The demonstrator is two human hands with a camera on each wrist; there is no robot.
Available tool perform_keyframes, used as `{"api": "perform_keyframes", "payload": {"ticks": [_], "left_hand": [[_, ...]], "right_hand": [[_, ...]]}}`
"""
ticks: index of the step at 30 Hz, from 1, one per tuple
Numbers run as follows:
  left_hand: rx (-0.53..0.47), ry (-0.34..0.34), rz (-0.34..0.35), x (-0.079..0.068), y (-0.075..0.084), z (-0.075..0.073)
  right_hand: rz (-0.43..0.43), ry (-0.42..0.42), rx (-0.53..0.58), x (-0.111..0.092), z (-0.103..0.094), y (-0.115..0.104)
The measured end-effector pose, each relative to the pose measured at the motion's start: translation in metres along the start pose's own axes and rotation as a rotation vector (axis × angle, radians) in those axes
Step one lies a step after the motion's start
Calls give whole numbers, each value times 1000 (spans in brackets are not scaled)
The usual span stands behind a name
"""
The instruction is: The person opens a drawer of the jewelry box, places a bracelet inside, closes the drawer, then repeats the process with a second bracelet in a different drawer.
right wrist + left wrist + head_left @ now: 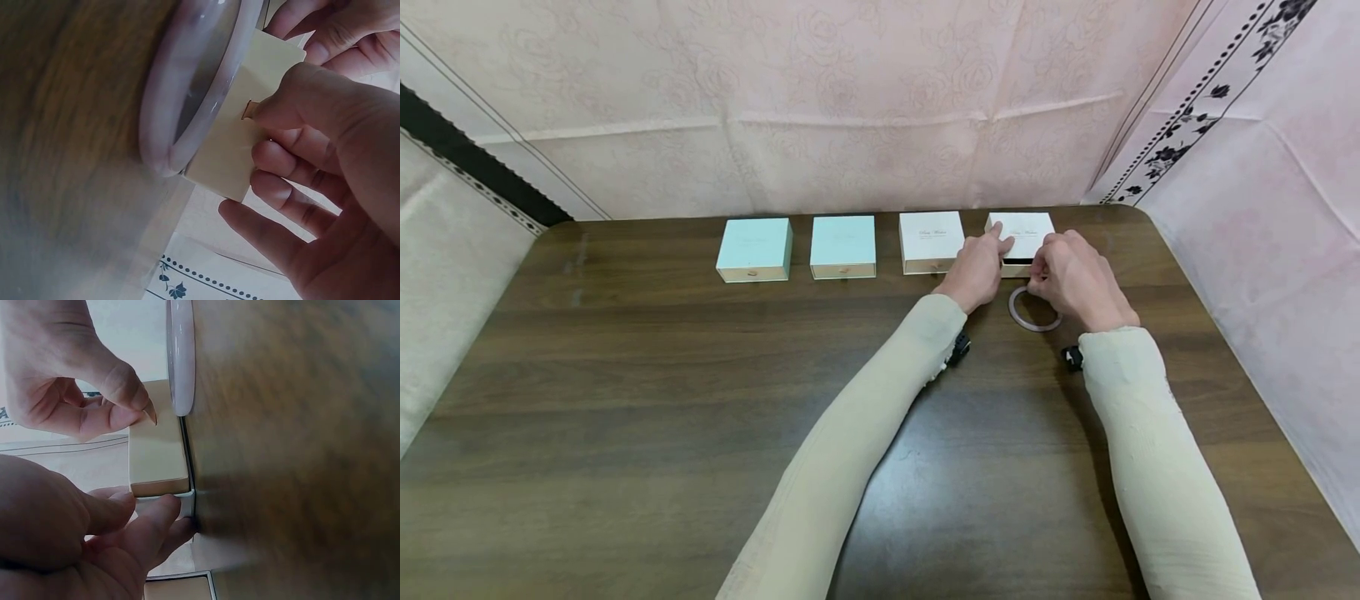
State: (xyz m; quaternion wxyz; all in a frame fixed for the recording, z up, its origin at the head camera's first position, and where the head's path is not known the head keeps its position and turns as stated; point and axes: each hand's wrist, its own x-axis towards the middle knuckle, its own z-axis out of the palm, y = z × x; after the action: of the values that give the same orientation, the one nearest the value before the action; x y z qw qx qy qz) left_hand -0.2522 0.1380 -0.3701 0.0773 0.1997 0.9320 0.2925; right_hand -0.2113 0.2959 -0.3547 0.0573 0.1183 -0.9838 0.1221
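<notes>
At the right end of a row of boxes, a white drawer box (1028,225) has its drawer slid slightly out, showing a dark gap. My left hand (976,268) grips this box by its left side, with thumb and fingers around the sleeve's edge in the left wrist view. My right hand (1081,279) pinches a small tan ribbon tab (248,110) on the cream drawer front (156,453). A pale lilac bangle (1017,315) lies on the table just in front of the box. What the drawer contains is hidden.
Left of the held box stand another white box (931,233) and two mint-green boxes (843,239), all with small pull tabs. The brown wooden table (662,433) meets a pink patterned cloth (850,75) behind and a white floral cloth at the right.
</notes>
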Motion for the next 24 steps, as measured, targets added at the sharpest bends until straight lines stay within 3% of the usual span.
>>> {"api": "perform_keyframes", "payload": {"ticks": [24], "left_hand": [[-35, -11, -24, 0, 1, -1]], "right_hand": [[23, -17, 24, -2, -3, 0]]}}
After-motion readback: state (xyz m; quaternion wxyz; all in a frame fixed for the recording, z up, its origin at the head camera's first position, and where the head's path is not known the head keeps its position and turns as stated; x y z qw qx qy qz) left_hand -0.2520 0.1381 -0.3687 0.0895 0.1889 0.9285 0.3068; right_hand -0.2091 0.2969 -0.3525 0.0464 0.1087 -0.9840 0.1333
